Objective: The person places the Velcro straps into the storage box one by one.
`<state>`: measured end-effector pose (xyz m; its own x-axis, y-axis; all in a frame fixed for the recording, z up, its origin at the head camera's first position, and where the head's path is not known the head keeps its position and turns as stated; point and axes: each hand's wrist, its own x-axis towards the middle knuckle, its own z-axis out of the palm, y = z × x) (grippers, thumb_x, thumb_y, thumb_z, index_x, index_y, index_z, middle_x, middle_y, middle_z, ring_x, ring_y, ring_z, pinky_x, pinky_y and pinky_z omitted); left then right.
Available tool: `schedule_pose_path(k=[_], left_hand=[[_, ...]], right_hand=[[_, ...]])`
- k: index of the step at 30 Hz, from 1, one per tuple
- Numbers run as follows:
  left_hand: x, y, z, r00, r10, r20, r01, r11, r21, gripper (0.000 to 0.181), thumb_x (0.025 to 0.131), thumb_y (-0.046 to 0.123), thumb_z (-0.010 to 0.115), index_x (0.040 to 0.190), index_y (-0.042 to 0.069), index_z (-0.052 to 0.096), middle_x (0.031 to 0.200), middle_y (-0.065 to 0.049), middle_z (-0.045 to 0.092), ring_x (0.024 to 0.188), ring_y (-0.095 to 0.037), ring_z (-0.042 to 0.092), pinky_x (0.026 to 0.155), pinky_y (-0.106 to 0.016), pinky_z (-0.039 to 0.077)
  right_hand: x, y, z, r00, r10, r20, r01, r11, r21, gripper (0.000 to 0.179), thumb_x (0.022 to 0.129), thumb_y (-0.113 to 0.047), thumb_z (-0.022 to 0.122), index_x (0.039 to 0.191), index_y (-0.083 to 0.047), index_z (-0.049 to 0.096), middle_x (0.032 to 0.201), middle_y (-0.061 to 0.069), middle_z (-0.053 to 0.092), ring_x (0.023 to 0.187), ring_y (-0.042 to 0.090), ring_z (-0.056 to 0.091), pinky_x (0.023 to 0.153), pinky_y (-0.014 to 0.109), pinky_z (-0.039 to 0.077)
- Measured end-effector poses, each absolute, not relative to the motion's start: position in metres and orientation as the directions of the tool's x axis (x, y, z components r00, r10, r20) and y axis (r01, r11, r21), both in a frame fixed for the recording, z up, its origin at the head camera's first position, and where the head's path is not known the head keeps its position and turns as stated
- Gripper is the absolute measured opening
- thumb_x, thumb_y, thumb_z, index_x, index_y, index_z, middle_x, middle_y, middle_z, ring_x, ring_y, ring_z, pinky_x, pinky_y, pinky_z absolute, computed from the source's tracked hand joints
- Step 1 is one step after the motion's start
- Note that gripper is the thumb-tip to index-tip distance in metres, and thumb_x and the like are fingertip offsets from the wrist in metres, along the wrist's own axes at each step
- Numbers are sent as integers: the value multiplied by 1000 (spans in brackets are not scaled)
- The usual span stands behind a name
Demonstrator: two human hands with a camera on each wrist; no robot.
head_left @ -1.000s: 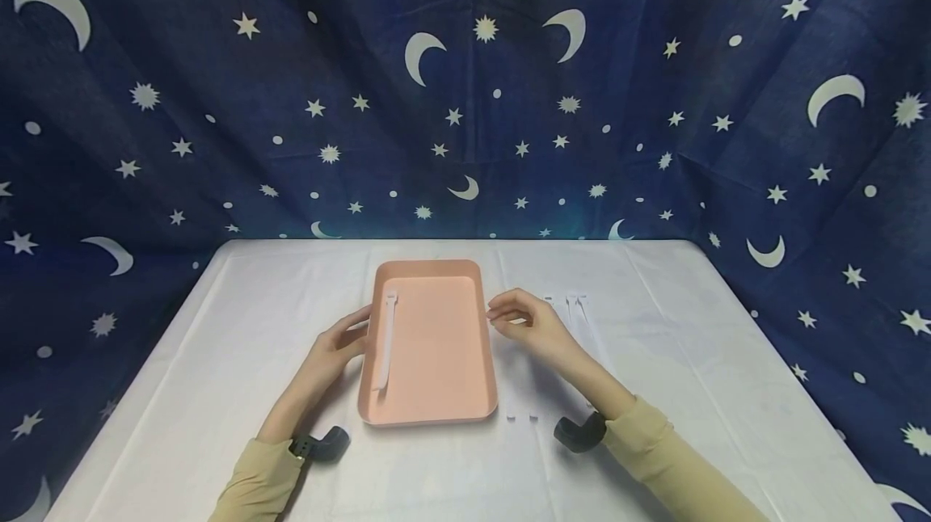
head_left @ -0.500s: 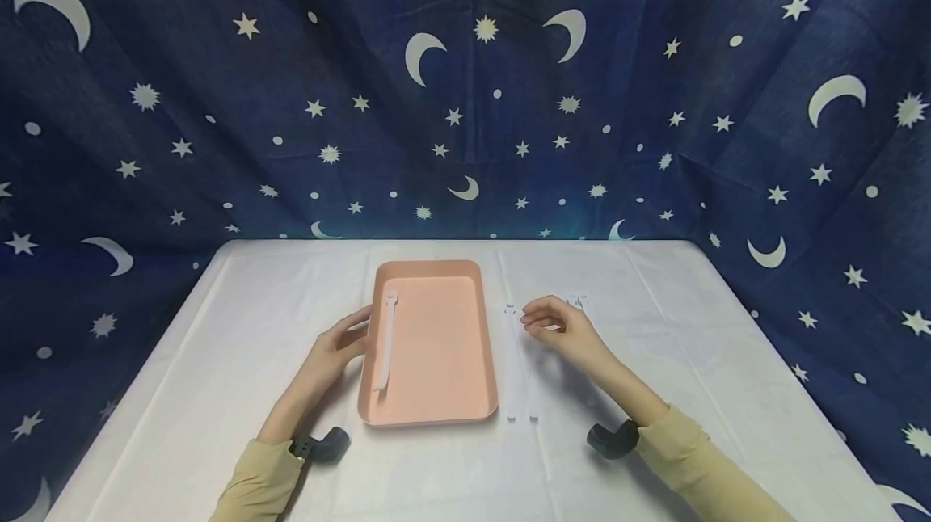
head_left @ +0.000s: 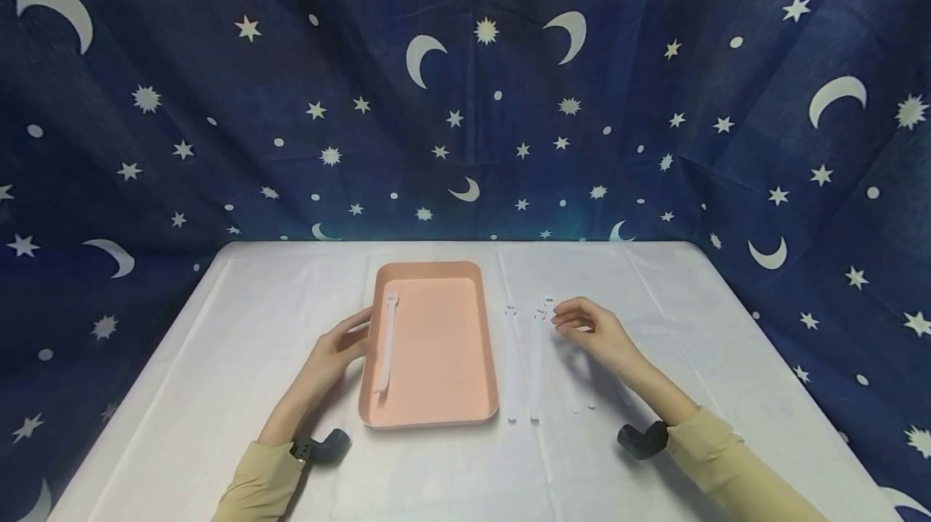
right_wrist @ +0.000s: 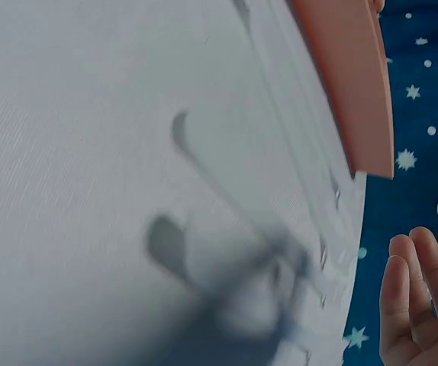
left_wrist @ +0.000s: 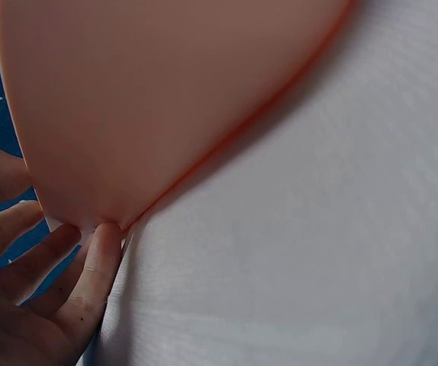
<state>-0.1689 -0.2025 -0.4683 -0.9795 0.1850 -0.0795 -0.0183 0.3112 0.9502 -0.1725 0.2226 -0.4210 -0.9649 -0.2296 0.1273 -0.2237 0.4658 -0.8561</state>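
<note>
My left hand [head_left: 332, 360] rests against the left wall of a shallow pink tray [head_left: 486, 344]; in the left wrist view its fingertips [left_wrist: 106, 232] touch the tray's edge. Inside the tray, at the left, lies a white strap [head_left: 389, 344] with a slotted head, like a cable tie. To the tray's right lie two similar white straps, a nearer one [head_left: 511, 364] and a farther one [head_left: 537, 368]. My right hand [head_left: 592, 332], fingers loosely bent and holding nothing visible, hovers beside another strap's head [head_left: 549, 301]. It partly hides the straps beneath it.
A white cloth [head_left: 291, 279] covers the table. Rounded strap ends [head_left: 591, 406] show below my right hand. Behind the table hangs a dark blue curtain [head_left: 465, 61] with moons and stars. Dark bands [head_left: 643, 441] sit at both wrists.
My right hand has moved rightward from the tray's right edge, past the two straps there, uncovering them. The left hand and the tray have stayed put.
</note>
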Motion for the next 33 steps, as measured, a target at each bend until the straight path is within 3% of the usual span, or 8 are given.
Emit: schedule_pose_path(k=[5,14,23,33], left_hand=[[-169,-202,-468,-979,182,-86,-25,314,949,61,94,32,62,148,20,37,155,-11,36,141,-37,37,117,-59,25],[-168,-202,-467,-981,172,-89,-30,319,947,61,93,33,62,148,20,37,155,-11,36,141,-37,38,117,-60,25],[-168,-202,-467,-980,164,-109,-51,321,946,61,93,35,62,148,22,37,154,-11,37,141,-36,38,117,-60,24],[-169,-202,-468,-981,166,-98,-43,309,950,61,93,32,62,147,20,38,154,-12,38,140,-37,38,117,-59,26]], right_hand=[[-175,236,-422,-969,-216,121,-213,476,-853,28,88,2,63,115,9,57,106,27,67,91,18,68,78,17,54],[-182,254,-423,-973,-200,118,-204,496,-844,28,89,2,61,116,9,57,108,31,66,87,4,64,76,16,54],[-192,268,-423,-976,-187,113,-198,535,-822,29,89,1,62,118,7,57,109,29,67,89,12,67,75,15,54],[-205,280,-424,-975,-174,137,-212,553,-806,29,87,6,61,115,11,56,106,32,66,86,7,65,73,13,53]])
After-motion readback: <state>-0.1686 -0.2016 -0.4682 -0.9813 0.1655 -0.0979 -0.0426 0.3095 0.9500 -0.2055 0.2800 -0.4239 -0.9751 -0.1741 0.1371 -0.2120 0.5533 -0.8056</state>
